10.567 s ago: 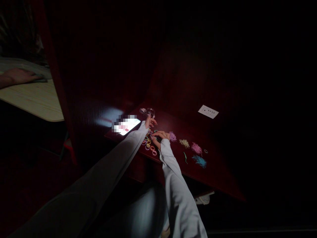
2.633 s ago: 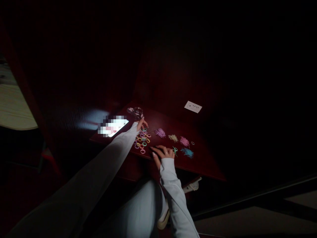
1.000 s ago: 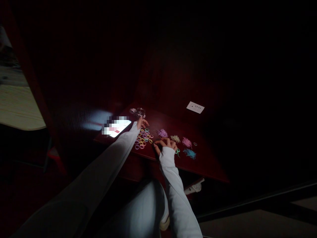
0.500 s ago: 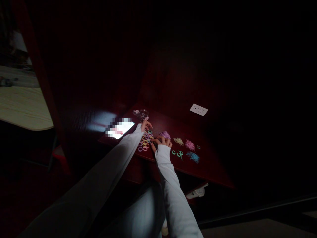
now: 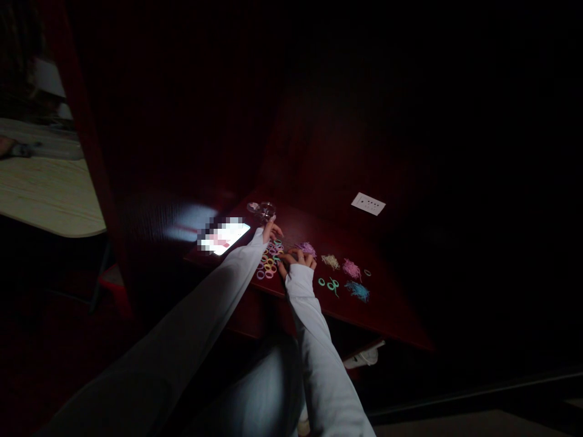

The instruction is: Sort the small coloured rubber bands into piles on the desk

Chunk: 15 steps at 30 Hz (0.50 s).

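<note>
Looking down through the head view, I see the colored rings (image 5: 268, 267) heaped near the front edge of the dark red table (image 5: 387, 315). My right hand (image 5: 297, 257) bends over the heap's right side, fingers curled; whether they pinch a ring I can't make out. My left hand (image 5: 272, 230) is at its far side, fingers bent, their grip too dim to judge, near a clear container (image 5: 267, 210). Green rings (image 5: 331, 285) lie apart to the right, near the blue strands (image 5: 357, 291).
</note>
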Tool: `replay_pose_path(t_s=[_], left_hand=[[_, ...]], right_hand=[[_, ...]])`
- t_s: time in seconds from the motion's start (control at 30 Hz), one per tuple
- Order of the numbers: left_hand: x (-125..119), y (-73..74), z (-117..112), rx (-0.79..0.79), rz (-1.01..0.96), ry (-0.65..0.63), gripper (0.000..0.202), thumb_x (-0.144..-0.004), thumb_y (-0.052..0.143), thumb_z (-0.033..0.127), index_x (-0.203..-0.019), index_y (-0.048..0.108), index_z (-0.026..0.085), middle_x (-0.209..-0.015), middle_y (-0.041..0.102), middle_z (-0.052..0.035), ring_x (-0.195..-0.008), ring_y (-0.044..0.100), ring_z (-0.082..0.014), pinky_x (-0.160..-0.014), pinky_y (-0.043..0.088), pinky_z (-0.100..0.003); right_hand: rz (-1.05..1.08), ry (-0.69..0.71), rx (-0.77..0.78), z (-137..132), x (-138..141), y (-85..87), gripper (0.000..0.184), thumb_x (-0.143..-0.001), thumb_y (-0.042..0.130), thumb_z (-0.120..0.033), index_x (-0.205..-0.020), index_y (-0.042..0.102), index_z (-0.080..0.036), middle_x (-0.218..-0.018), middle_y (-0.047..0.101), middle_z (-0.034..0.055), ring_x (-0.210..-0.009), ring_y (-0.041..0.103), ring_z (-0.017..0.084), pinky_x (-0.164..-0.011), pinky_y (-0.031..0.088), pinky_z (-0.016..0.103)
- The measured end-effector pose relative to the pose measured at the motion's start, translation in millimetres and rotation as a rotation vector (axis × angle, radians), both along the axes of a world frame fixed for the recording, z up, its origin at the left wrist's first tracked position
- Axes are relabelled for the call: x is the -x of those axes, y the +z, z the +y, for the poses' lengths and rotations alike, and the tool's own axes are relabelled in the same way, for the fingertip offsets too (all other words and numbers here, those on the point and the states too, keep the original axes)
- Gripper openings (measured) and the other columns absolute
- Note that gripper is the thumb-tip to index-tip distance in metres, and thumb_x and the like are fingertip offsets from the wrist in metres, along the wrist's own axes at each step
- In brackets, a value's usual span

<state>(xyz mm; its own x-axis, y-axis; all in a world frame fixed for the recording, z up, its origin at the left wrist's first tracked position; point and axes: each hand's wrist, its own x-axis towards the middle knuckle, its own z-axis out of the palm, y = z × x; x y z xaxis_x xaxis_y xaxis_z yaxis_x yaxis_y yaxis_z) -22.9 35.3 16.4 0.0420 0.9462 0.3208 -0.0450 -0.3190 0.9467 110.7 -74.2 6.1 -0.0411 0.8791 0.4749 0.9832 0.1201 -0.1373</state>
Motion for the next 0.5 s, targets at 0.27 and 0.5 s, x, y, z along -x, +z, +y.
replay_pose_path(t_s=[0.27, 0.5], left_hand=[[1.0, -3.3, 0.9, -0.01, 0.003, -0.006, 0.074, -0.095, 0.021, 0.073, -0.069, 0.065, 0.019, -0.083, 0.075, -0.0115, -0.078, 0.066, -0.021, -0.08, 0.054, -0.036], [-4.5, -6.1, 8.2, 0.041, -0.041, -0.018, 0.074, -0.095, 0.022, 0.072, -0.065, 0.064, 0.019, -0.08, 0.075, -0.0117, -0.068, 0.064, -0.0177, -0.069, 0.052, -0.032]], right_hand=[[0.08, 0.004, 0.02, 3.5, 0.5, -1.3, 0.013, -0.097, 0.068, -0.033, -0.099, 0.08, -0.028, -0.124, 0.064, 0.0035, -0.112, 0.044, 0.027, -0.092, 0.029, 0.039], [0.233, -0.002, -0.07, 0.8, -5.2, -3.5, 0.026, -0.101, 0.062, -0.044, -0.092, 0.08, -0.027, -0.115, 0.068, 0.0044, -0.113, 0.046, 0.026, -0.096, 0.032, 0.04]])
